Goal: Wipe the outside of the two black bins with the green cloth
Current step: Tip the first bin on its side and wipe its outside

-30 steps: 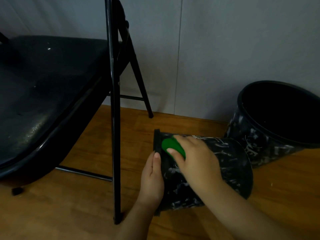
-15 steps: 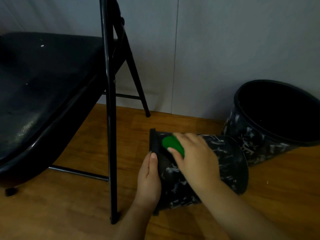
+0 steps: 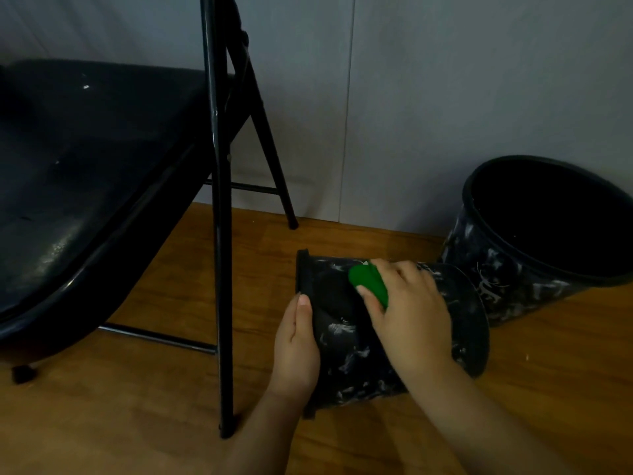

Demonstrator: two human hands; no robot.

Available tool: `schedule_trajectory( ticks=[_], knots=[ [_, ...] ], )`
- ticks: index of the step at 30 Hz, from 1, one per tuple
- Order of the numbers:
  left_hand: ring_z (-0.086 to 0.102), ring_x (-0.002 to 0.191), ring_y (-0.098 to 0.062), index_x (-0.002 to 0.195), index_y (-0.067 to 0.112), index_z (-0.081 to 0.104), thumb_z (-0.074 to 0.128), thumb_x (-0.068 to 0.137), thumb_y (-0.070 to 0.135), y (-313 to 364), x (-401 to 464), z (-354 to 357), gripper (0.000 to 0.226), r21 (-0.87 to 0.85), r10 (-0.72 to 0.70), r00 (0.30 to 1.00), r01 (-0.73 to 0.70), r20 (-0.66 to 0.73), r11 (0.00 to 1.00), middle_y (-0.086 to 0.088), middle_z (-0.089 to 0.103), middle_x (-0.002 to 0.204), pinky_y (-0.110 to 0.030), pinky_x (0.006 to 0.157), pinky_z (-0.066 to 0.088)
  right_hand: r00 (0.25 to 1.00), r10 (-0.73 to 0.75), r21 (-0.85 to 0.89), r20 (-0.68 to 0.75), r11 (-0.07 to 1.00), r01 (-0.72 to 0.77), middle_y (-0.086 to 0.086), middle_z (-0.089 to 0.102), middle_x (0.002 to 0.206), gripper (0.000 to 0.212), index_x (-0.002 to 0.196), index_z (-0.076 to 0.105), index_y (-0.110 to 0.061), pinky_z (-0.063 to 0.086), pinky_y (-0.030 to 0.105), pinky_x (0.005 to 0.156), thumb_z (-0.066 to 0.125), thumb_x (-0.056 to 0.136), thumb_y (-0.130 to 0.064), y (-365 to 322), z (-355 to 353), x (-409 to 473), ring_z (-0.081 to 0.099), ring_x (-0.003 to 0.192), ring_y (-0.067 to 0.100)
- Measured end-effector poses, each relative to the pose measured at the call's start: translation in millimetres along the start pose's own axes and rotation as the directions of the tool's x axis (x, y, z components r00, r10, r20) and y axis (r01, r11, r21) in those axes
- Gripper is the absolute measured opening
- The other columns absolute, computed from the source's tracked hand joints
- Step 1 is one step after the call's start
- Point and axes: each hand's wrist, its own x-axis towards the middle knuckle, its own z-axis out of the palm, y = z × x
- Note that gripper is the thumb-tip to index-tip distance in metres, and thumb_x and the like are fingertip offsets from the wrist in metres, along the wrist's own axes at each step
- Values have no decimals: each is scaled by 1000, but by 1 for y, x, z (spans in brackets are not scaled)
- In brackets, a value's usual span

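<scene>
- Head view: the near bin (image 3: 346,351) lies on its side on the wooden floor (image 3: 137,423), its rimmed mouth turned toward the folding chair (image 3: 219,234) and its base toward the second bin (image 3: 507,282). Laid down like this, its curved outer wall faces up, which looks like the reason for tipping it: the wall can be rubbed from above.
- The left hand (image 3: 296,347) sits at the rim end of the near bin, fingers fairly straight and pressed flat against the rim rather than wrapped round it. It reads as a brace, there to stop the round bin from rolling or sliding toward the chair under the rubbing.
- The right hand (image 3: 407,313) lies on top of the near bin, fingers curled over the green cloth (image 3: 368,282) and pinning it to the wall. The cloth is bunched small and shows only at the fingertips, on the upper side of the near bin, toward its rim.
- The second bin stands just beyond the near bin's base, leaning, mouth open toward the camera, close to the grey wall (image 3: 445,97). No hand is on it; judging by that, it waits its turn.
- The side of the near bin resting on the floor is hidden, so it likely needs turning.
</scene>
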Motion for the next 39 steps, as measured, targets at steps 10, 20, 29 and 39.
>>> schedule_trajectory(
  ticks=[10, 20, 29, 39],
  knots=[
    [65, 100, -7, 120, 25, 60, 30, 105, 41, 3, -1, 0, 37, 20, 7, 1000, -6, -17, 1000, 5, 67, 108, -19, 76, 51, 998, 64, -36, 11, 997, -63, -1, 56, 117, 51, 136, 52, -24, 46, 28, 73, 49, 91, -50, 15, -2, 13, 51, 103, 19],
    [68, 92, -5, 110, 28, 63, 32, 104, 43, -1, -2, 0, 35, 23, -1, 1000, 2, -28, 1000, 7, 70, 101, -23, 75, 52, 988, 153, -39, -15, 987, -153, 1, 57, 119, 51, 136, 52, -24, 38, 27, 68, 48, 92, -49, 29, -3, 9, 51, 104, 21],
    [67, 86, -3, 108, 25, 63, 31, 105, 41, 2, 1, 0, 35, 46, 16, 1000, -15, -20, 999, 7, 70, 94, -19, 70, 50, 981, 193, -16, 2, 981, -193, 3, 56, 121, 51, 136, 51, -23, 39, 28, 71, 48, 92, -49, 43, -6, 12, 51, 105, 22],
    [67, 83, 0, 106, 23, 64, 31, 105, 38, 2, 3, 0, 36, 74, 41, 999, -39, -24, 996, 12, 70, 89, -15, 64, 50, 980, 195, -21, 40, 981, -195, 1, 55, 125, 52, 139, 48, -24, 43, 31, 75, 50, 93, -48, 47, -6, 20, 51, 109, 23]
  ],
)
